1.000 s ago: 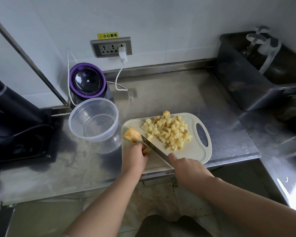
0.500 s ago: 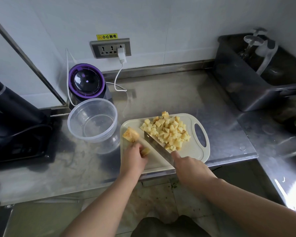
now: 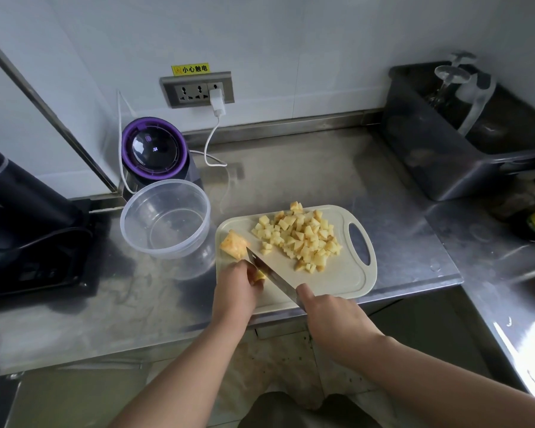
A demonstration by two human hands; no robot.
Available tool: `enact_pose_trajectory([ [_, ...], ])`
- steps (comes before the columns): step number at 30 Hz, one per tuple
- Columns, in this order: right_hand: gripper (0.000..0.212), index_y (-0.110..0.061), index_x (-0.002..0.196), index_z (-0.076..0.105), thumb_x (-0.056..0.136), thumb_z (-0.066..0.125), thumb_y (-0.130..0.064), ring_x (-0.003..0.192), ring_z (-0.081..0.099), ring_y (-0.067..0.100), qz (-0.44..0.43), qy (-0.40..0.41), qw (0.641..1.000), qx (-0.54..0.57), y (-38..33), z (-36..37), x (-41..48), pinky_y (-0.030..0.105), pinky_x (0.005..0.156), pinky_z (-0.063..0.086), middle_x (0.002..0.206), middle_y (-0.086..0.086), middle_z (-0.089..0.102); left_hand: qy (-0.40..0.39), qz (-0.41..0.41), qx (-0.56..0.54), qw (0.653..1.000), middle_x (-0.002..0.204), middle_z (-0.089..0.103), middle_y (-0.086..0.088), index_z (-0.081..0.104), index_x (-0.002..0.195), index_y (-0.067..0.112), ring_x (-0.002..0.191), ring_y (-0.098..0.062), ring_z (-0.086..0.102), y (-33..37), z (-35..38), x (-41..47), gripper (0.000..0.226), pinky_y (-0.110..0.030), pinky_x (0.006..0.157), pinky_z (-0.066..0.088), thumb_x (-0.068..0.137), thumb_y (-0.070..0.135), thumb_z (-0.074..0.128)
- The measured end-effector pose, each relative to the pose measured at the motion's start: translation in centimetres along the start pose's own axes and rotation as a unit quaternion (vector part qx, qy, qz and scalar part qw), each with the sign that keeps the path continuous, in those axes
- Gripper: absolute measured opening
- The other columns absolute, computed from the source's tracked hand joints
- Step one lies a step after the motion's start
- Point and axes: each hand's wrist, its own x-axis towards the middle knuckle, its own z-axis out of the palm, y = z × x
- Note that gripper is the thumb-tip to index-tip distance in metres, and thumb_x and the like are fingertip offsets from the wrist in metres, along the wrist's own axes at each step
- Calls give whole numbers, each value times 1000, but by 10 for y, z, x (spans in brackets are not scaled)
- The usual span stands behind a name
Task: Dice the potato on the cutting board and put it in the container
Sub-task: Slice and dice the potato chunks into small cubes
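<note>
Potato dice lie in a loose heap on the far right part of the board, near its handle slot. A larger uncut chunk sits at the board's far left corner, just beside the container (clear, round, its bare bottom showing through).

The left hand rests on the near left part of the board, fingers curled down over a small yellow piece and pinning it in place. Only a sliver of that piece shows past the fingertips.

The right hand is wrapped round the handle of the knife, with the handle hidden inside the fist. The blade runs diagonally away to the left, its flank close against the left hand's knuckles and its tip beside the chunk. I cannot tell whether the edge touches the board.

The board lies at the front edge of a steel counter. Behind the container stands a purple-rimmed appliance. A white charger is plugged into a wall socket, its cable trailing onto the counter. A dark bin sits at the far right.
</note>
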Motion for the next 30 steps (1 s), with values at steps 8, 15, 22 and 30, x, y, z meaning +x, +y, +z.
enact_pose_trajectory([
  [8, 50, -18, 139, 24, 97, 46, -2, 61, 46, 10, -9, -20, 1000, -9, 0, 3, 4, 19, 49, 36, 73, -2, 43, 7, 7, 17, 1000, 96, 66, 0, 65, 103, 15, 90, -18, 62, -1, 2, 1, 16, -24, 72, 42, 88, 21, 64],
  [15, 44, -20, 137, 28, 99, 49, -10, 73, 56, 10, -4, -40, 999, 6, 2, 4, 11, 19, 58, 45, 81, -4, 47, 2, 28, 37, 999, 91, 62, 2, 65, 97, 12, 78, -11, 54, -2, 0, 4, 12, -21, 68, 39, 88, 18, 65],
  [22, 36, -21, 125, 31, 96, 42, -3, 66, 55, 15, 41, 1, 999, 21, 21, -2, 8, 22, 51, 38, 83, 2, 56, -24, 36, 31, 999, 87, 63, 5, 62, 87, 20, 84, -13, 59, 4, 5, 8, 4, -26, 76, 49, 86, 18, 66],
  [30, 46, -20, 137, 24, 98, 46, -10, 64, 56, 16, 64, 25, 998, 2, 38, -17, 8, 30, 64, 54, 90, 2, 58, -30, 41, -24, 998, 103, 64, 2, 62, 109, 16, 96, -16, 61, 35, 19, 21, 18, -25, 84, 47, 90, 15, 61],
])
